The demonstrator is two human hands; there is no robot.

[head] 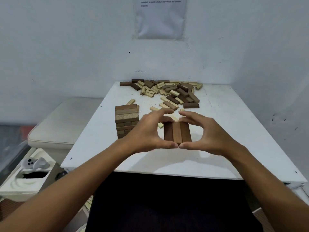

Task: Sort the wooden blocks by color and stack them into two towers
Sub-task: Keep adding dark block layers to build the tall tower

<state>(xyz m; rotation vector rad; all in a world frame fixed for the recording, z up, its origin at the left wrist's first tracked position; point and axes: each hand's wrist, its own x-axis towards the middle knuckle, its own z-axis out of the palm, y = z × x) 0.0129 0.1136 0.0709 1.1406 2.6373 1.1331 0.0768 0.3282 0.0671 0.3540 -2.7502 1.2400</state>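
Observation:
Three dark brown blocks (177, 132) lie side by side as one flat row, held between both hands above the white table (234, 139). My left hand (147, 131) curls round the row's left side, thumb at the near end and fingers at the far end. My right hand (205, 132) mirrors it on the right side, and the two thumbs touch. A tower of brown blocks (126, 120) stands just left of my left hand. A mixed pile of dark and pale blocks (168, 92) sprawls along the far edge.
A few pale loose blocks (154, 108) lie between the pile and my hands. A cushioned seat (66, 123) and a white box with a controller (33, 163) sit left of the table. Walls close in behind and to the right.

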